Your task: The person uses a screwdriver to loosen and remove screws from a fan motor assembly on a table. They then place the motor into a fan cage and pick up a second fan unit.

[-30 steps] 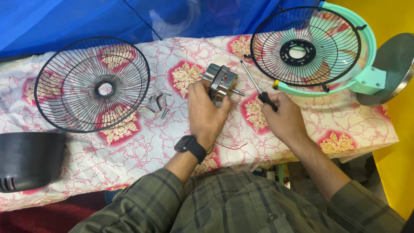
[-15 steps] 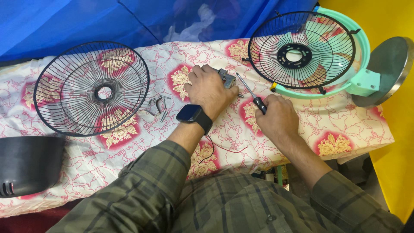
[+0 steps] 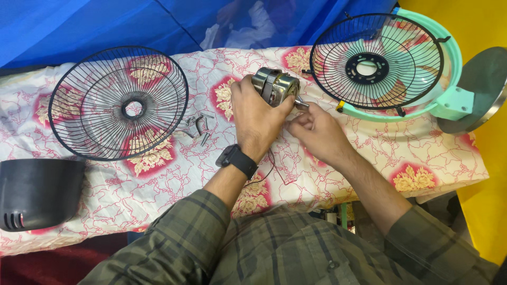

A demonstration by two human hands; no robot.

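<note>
Bare metal fan motor held over the middle of the cloth-covered bench, near its far edge.

The left hand (image 3: 257, 120) is closed around the silvery, drum-shaped motor (image 3: 274, 87) with its short shaft pointing right; the right hand (image 3: 317, 132) pinches at the shaft end, though what its fingertips hold cannot be told. Working well here means steadying the motor body firmly while the fingertips turn. The loose black wire fan guard (image 3: 119, 103) lies toward the left edge, small metal screws (image 3: 198, 125) beside it.

A table under a white, red-flowered cloth (image 3: 422, 158) stands between a blue tarpaulin (image 3: 105, 26) and a yellow wall (image 3: 486, 211).
</note>
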